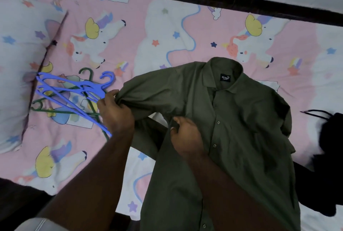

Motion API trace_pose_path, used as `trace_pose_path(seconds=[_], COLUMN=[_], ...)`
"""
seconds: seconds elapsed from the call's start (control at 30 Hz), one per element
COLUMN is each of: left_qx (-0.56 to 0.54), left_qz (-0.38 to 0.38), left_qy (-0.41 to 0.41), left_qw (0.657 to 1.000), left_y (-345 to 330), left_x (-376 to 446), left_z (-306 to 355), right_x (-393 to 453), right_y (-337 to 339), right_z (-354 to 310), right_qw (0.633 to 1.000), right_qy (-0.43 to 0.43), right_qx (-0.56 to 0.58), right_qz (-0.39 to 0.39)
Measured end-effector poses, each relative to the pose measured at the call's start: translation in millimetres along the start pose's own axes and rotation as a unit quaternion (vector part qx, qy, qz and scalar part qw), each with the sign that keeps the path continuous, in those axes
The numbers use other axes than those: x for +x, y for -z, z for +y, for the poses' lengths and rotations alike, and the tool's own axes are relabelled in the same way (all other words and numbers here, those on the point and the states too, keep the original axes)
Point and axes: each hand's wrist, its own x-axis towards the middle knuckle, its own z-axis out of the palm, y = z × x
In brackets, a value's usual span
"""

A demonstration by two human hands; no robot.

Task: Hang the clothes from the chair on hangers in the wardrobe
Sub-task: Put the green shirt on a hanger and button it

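**Olive shirt held over the bed, hangers lying to the left**

Head view: an olive-green button shirt [241,119] lies across the bed [167,26], collar toward the far side with its black neck label showing; the lower part hangs over the near edge of the mattress. The left hand [115,112] has its fingers curled round a bunched part of the shirt's sleeve, lifting it off the sheet. The right hand [185,134] pinches a fold of the fabric just left of the button placket.

Left of the shirt, a loose pile of plastic hangers rests on the unicorn-print sheet: blue hangers [74,89] on top of green hangers [87,74], their hooks pointing toward the far side. The left hand is just beside the pile. A pillow [16,45] in matching print sits at the far left. At the right edge lies a dark garment [326,147], blurred.
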Motion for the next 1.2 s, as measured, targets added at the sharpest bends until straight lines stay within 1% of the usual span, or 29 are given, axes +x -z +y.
trace_pose_path(seconds=[0.13, 0.17, 0.3, 0.47, 0.57, 0.63, 0.73, 0.9, 1.0, 1.07, 1.13, 1.2], left_qx=[0.112, 0.114, 0.045, 0.054, 0.062, 0.056, 0.021, -0.07, -0.117, -0.138, -0.149, -0.14], left_qz=[-0.094, -0.111, -0.152, -0.159, -0.167, -0.17, -0.169, -0.178, -0.177, -0.161, -0.158, -0.159], left_qy=[0.041, 0.051, 0.09, 0.119, 0.139, 0.16, 0.226, 0.351, 0.367, 0.372, 0.378, 0.376], left_qw=[0.988, 0.986, 0.983, 0.979, 0.974, 0.971, 0.959, 0.917, 0.906, 0.904, 0.9, 0.902], left_y=[7.1, 9.9, 22.8, 43.4, 47.9, 46.5, 45.1, 44.3, 39.4, 37.4, 34.5, 34.9], left_x=[-12.5, -16.5, -28.7, -33.1, -21.8, -10.0, 8.7, 43.4, 65.1, 79.6, 93.3, 103.7], left_z=[-11.8, -14.8, -35.7, -59.0, -76.6, -89.8, -107.9, -136.8, -156.2, -163.5, -172.9, -177.7], right_x=[-2.3, -3.6, -9.0, -14.6, -14.4, -14.3, -15.9, -11.4, -1.1, 5.8, 15.1, 28.0], right_y=[-0.2, -0.5, -8.8, -32.0, -52.4, -69.8, -99.1, -146.3, -167.2, -174.0, -179.4, -184.8], right_z=[-5.8, -7.6, -15.0, -34.3, -50.2, -63.7, -84.8, -112.3, -125.9, -134.5, -142.8, -149.9], right_qw=[1.0, 1.0, 0.999, 0.998, 0.998, 0.998, 0.994, 0.991, 0.994, 0.997, 0.999, 1.0], right_qy=[0.014, 0.02, 0.028, 0.038, 0.043, 0.035, 0.013, -0.015, -0.014, -0.013, -0.01, -0.009], right_qx=[-0.007, -0.009, -0.018, -0.017, -0.003, 0.009, 0.028, 0.017, 0.015, 0.021, 0.034, 0.01], right_qz=[-0.003, -0.006, -0.027, -0.043, -0.035, -0.055, -0.108, -0.13, -0.109, -0.072, -0.03, -0.027])
